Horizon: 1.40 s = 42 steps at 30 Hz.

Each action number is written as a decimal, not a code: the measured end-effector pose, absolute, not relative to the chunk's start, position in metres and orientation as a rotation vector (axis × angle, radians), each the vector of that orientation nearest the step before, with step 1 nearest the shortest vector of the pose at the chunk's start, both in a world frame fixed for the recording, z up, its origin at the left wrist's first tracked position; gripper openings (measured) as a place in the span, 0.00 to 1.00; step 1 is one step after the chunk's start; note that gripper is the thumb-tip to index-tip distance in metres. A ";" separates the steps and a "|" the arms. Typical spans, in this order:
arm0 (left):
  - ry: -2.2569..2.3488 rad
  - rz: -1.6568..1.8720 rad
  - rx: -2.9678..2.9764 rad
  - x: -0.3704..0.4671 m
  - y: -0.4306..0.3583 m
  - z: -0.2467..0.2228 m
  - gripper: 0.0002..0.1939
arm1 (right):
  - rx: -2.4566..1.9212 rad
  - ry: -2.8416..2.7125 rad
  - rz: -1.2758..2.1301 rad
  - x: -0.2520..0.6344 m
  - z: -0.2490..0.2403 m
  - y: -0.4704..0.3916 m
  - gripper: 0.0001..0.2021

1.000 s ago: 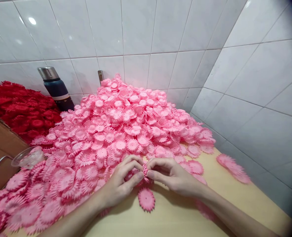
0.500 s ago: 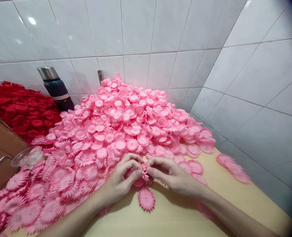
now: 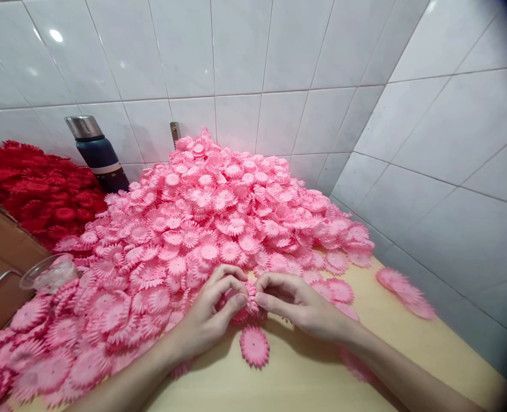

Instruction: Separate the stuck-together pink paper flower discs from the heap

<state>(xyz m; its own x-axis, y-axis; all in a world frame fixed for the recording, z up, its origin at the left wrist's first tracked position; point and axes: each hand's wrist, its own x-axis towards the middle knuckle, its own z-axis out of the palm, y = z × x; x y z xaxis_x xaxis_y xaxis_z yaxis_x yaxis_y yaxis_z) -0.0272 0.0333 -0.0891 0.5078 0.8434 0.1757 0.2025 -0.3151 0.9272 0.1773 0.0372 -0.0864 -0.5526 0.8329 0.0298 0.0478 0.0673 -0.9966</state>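
Between my two hands is a pink fringed flower piece (image 3: 252,297), held up at the front of the pile. My left hand (image 3: 217,303) pinches its left side with thumb and fingers. On the other side, my right hand (image 3: 296,300) grips its edge with thumb and forefinger together. Part of the piece is hidden by my fingertips. Just below, a single pink flower disc (image 3: 254,346) with a toothed edge lies flat on the table. A large heap of pink flower discs (image 3: 210,229) rises right behind my hands.
The pale wooden table (image 3: 305,377) meets tiled walls. At left are a red petal heap (image 3: 34,189), a dark blue bottle (image 3: 101,154), a cardboard box (image 3: 8,257) and a clear plastic dish (image 3: 50,273). A few pink discs (image 3: 404,293) overlap near the right edge.
Both hands stay almost in place. The fingertips shift slightly on the pink flower piece, and its fringe sits a little differently between them.
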 end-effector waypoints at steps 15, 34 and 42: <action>0.940 0.899 1.802 -0.026 0.032 -0.089 0.09 | -0.839 -1.667 1.474 0.174 -0.088 0.037 0.09; 0.933 0.917 1.795 -0.026 0.032 -0.087 0.09 | -0.831 -1.571 1.527 0.181 -0.089 0.041 0.09; 0.995 1.011 1.733 -0.027 0.033 -0.087 0.09 | -0.831 -1.265 1.359 0.190 -0.099 0.050 0.06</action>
<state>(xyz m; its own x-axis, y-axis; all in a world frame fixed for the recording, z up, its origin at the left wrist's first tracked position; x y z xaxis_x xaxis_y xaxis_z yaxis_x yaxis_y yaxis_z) -0.0273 0.0329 -0.0869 0.3500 0.9112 0.2175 0.2032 -0.3004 0.9319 0.1897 0.0502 -0.0988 -0.2059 0.9652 0.1612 -0.2300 0.1124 -0.9667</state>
